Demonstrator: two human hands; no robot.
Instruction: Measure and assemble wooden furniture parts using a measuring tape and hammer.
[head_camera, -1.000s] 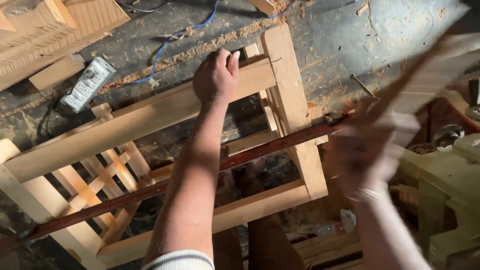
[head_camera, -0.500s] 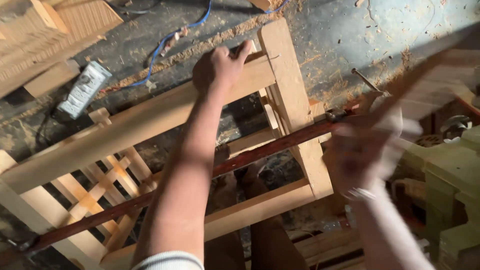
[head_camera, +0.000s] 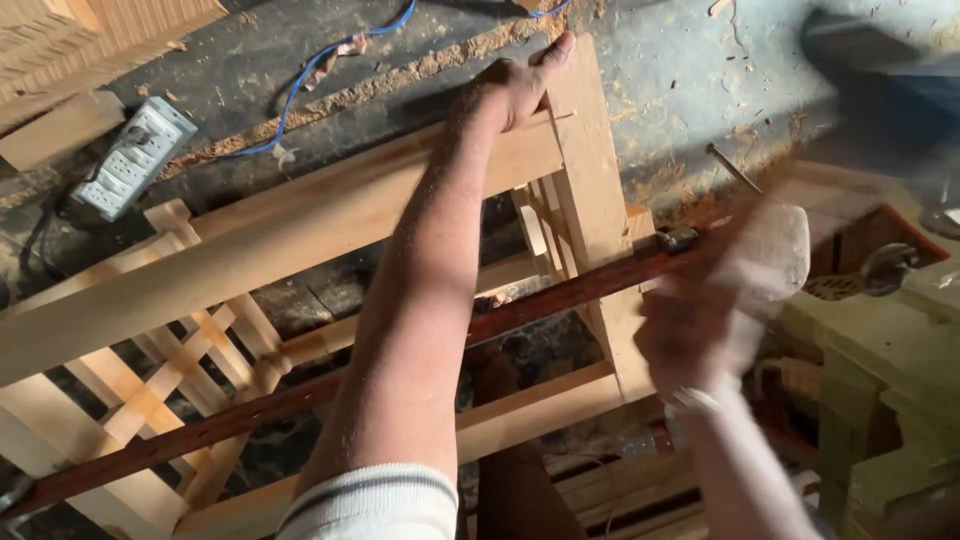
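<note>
My left hand (head_camera: 512, 88) grips the top corner joint of a pale wooden frame (head_camera: 300, 225), where a long rail meets an upright post (head_camera: 590, 170). My right hand (head_camera: 690, 335), blurred by motion, is shut on the handle of a wooden mallet (head_camera: 765, 250) whose head is beside the post. A long rusty red bar clamp (head_camera: 330, 385) runs across the frame from lower left to the post, its metal end (head_camera: 680, 240) close to the mallet head.
A white power strip (head_camera: 135, 155) and a blue cable (head_camera: 330, 70) lie on the dusty floor behind the frame, with a line of sawdust. Slatted wooden pieces (head_camera: 80, 40) sit at top left. Greenish machinery (head_camera: 880, 380) stands at the right.
My right hand has swung the mallet down and in toward the post. My left hand has shifted slightly along the top corner as the view moved closer.
</note>
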